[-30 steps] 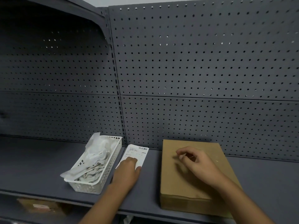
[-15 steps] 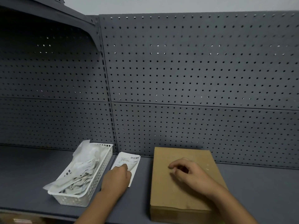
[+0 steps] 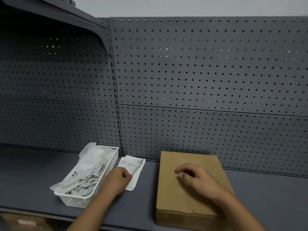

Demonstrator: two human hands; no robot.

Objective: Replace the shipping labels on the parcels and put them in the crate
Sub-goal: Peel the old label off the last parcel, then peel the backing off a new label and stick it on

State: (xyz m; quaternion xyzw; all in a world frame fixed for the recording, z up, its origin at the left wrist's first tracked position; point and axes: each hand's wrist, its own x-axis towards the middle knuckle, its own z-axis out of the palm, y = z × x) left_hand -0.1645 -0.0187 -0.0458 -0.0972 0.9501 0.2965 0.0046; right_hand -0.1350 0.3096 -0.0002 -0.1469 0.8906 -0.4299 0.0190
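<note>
A flat brown cardboard parcel (image 3: 176, 194) lies on the grey shelf (image 3: 30, 177) at the right, with no label visible on its top. My right hand (image 3: 195, 178) rests on the parcel's top with fingers loosely curled, holding nothing. To the left of the parcel lies a small stack of white shipping labels (image 3: 133, 165). My left hand (image 3: 117, 180) pinches the top label at its near edge, and one side of that label is lifted off the stack.
A white plastic basket (image 3: 93, 195) full of crumpled used labels and backing paper stands left of the label stack. A grey pegboard wall (image 3: 200, 80) backs the shelf. Another brown box (image 3: 25, 222) shows on the shelf below, bottom left.
My left hand has drawn back toward me along the label stack and now lifts the top label's edge. The right hand has stayed on the parcel. The camera has tilted.
</note>
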